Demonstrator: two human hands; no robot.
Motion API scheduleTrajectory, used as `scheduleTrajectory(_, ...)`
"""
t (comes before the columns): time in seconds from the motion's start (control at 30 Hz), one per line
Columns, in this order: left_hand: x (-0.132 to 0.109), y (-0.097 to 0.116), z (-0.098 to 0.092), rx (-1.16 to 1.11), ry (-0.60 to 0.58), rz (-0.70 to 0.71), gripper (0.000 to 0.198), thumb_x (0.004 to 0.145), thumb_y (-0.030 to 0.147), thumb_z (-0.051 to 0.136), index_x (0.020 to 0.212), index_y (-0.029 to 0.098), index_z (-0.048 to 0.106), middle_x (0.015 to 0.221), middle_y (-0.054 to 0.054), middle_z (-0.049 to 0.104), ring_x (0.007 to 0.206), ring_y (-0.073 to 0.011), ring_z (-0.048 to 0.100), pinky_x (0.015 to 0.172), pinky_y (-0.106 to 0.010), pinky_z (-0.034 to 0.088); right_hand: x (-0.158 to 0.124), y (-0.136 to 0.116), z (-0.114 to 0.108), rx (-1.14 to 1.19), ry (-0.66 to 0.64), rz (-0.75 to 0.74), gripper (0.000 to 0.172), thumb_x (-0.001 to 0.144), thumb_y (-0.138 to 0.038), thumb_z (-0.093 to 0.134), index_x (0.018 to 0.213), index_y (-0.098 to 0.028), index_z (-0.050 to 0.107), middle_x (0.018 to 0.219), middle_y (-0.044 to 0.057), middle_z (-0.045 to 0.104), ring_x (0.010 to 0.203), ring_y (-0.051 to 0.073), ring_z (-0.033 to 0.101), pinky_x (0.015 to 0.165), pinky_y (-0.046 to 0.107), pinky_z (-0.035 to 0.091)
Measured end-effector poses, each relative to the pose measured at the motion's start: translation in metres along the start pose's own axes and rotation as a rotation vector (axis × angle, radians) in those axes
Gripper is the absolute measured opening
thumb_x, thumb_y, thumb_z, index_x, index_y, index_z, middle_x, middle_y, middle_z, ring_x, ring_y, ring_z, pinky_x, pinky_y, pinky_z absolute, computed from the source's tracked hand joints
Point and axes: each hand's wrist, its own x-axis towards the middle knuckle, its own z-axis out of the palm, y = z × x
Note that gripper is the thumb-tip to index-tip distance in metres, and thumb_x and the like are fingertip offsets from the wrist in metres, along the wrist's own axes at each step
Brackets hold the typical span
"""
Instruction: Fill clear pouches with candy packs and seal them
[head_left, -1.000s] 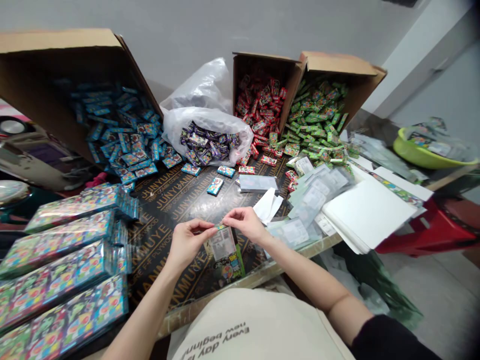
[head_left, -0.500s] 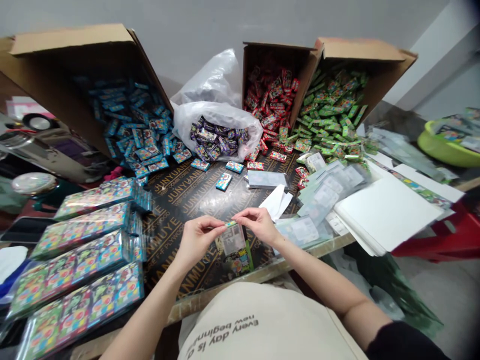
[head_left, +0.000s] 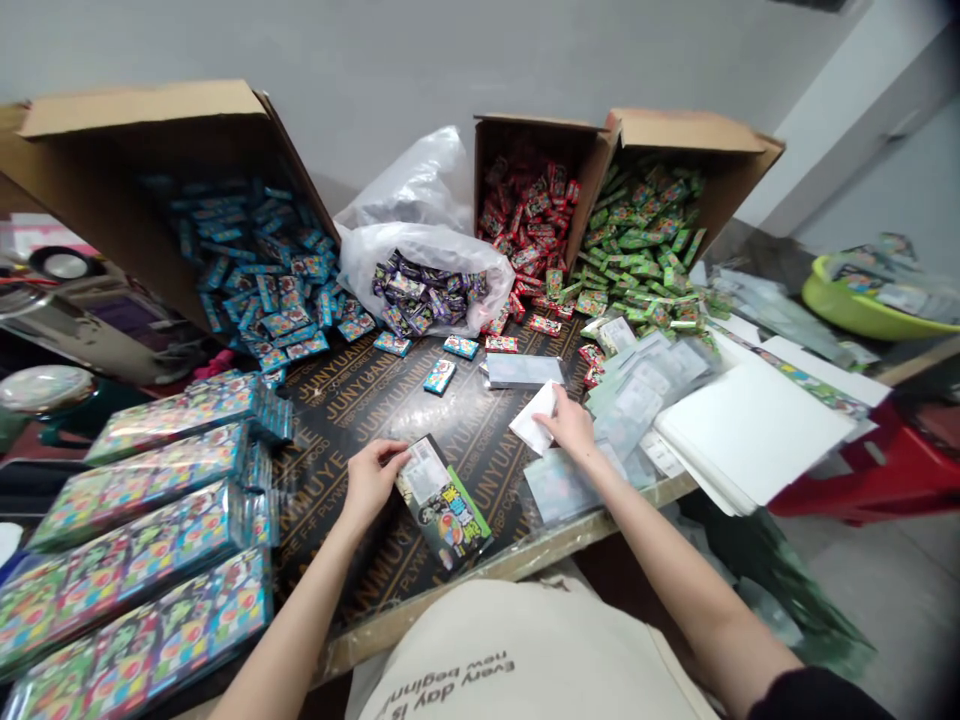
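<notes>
My left hand point(head_left: 375, 480) pinches the top left corner of a flat printed card pack point(head_left: 448, 515), black and green with colourful print, which lies tilted near the table's front edge. To the right, my right hand point(head_left: 568, 424) has its thumb and fingers closed on a folded white paper point(head_left: 534, 420). Just below that paper lies a clear plastic sleeve point(head_left: 559, 487). A flat grey rectangular item point(head_left: 523, 371) rests behind the white paper, and a small blue packet point(head_left: 439, 376) is to its left.
Open cartons hold blue packets point(head_left: 289, 290), red packets point(head_left: 536, 220) and green packets point(head_left: 645, 240). A white plastic bag point(head_left: 491, 262) holds purple packets. Wrapped packs point(head_left: 150, 510) are stacked left. White sheets point(head_left: 754, 425) and a green basin point(head_left: 855, 305) are at the right.
My right hand has left the card pack and moved right to the white paper. The pack now lies tilted, held by my left hand alone, which has shifted slightly left. The view has shifted a little.
</notes>
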Motion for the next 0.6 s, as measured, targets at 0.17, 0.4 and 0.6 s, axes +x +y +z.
scheduleTrajectory(0.17,0.005,0.012,0.005,-0.138,0.012,-0.143,0.043,0.065,0.048,0.062,0.095,0.018,0.065,0.106,-0.010,0.063,0.105,-0.0271,0.053,0.091,-0.037,0.038,-0.004,-0.053,0.017,0.130,-0.050,-0.344,0.052,0.078,-0.015,0.046,0.129,-0.016,0.034,0.079,0.003,0.058,0.075,0.017,0.054,0.071,0.028,0.041)
scheduleTrajectory(0.4,0.002,0.047,-0.004,-0.863,-0.329,-0.456,0.064,0.058,0.042,0.071,0.113,0.011,0.055,0.082,-0.008,0.067,0.065,-0.0174,0.062,0.060,-0.027,0.046,-0.059,-0.143,-0.001,-0.110,-0.334,-1.339,0.020,0.087,-0.016,0.041,0.097,-0.016,0.058,0.081,0.007,0.057,0.085,0.020,0.048,0.078,0.035,0.035)
scheduleTrajectory(0.6,-0.018,0.044,-0.005,-0.741,-0.298,-0.409,0.055,0.054,0.028,0.076,0.103,0.009,0.061,0.084,-0.008,0.067,0.058,-0.0122,0.059,0.055,-0.023,0.043,-0.046,-0.122,-0.010,0.294,-0.221,-0.878,0.048,0.077,-0.042,0.057,0.119,-0.022,0.050,0.122,0.012,0.047,0.112,0.026,0.041,0.093,0.044,0.031)
